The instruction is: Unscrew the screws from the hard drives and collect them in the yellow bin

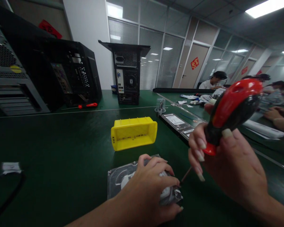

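Observation:
A hard drive (115, 181) lies on the green table in front of me, its silver top partly covered by my left hand (153, 183). The fingers of that hand wrap over the drive and grip its right end. In my right hand (229, 160) is a screwdriver (232, 104) with a fat red and black handle, held between thumb and fingers. Its shaft slants down and left, and the tip is at the drive's right edge, close to my left fingertips. Whether the tip touches a screw I cannot tell. Just beyond the drive stands a yellow bin (133, 143) with small screws in it.
More hard drives (174, 121) lie in a row at centre right, beside a clear cup (160, 105). Computer cases (129, 75) stand at the back and left. Another red screwdriver (88, 105) lies near them. A cable (11, 192) is at left. Other people sit at the far right.

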The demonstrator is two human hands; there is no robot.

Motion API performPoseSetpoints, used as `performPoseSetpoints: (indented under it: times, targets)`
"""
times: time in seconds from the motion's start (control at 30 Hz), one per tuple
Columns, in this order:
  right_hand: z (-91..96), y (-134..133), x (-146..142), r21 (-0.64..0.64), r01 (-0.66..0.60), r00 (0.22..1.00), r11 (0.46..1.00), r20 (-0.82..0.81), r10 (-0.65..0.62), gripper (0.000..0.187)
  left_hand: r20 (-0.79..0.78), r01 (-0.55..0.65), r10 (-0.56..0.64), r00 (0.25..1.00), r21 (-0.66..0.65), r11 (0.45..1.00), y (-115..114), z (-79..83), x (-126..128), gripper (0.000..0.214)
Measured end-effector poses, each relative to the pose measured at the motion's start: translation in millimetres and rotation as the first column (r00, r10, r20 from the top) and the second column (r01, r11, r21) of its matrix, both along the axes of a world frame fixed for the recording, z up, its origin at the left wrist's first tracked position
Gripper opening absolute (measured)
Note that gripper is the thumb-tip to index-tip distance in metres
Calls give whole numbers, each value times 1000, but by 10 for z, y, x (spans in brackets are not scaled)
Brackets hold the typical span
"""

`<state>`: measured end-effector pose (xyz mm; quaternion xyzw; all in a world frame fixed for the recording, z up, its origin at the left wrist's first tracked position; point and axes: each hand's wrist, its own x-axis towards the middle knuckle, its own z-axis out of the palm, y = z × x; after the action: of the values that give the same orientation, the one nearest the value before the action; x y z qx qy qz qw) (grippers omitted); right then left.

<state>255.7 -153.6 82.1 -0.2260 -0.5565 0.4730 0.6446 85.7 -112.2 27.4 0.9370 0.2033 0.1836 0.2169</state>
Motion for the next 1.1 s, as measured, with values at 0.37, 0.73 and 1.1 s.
performPoseSetpoints:
  times: [0.37,0.73,1.1]
  targets:
    - [-111,8,-49,-65,-63,997,996,46,66,14,-8,-11,11,1000,-18,1000,1,5,6,28]
    - [-100,-14,-63,-63,-13,999,998,40,15,17,8,-10,10,1000,-10,1000,-10,0,0,28]
    - [-112,-17,-51,-111,-59,995,992,77,67,14,2,-6,6,1000,-21,1000,-13,21,0,28]
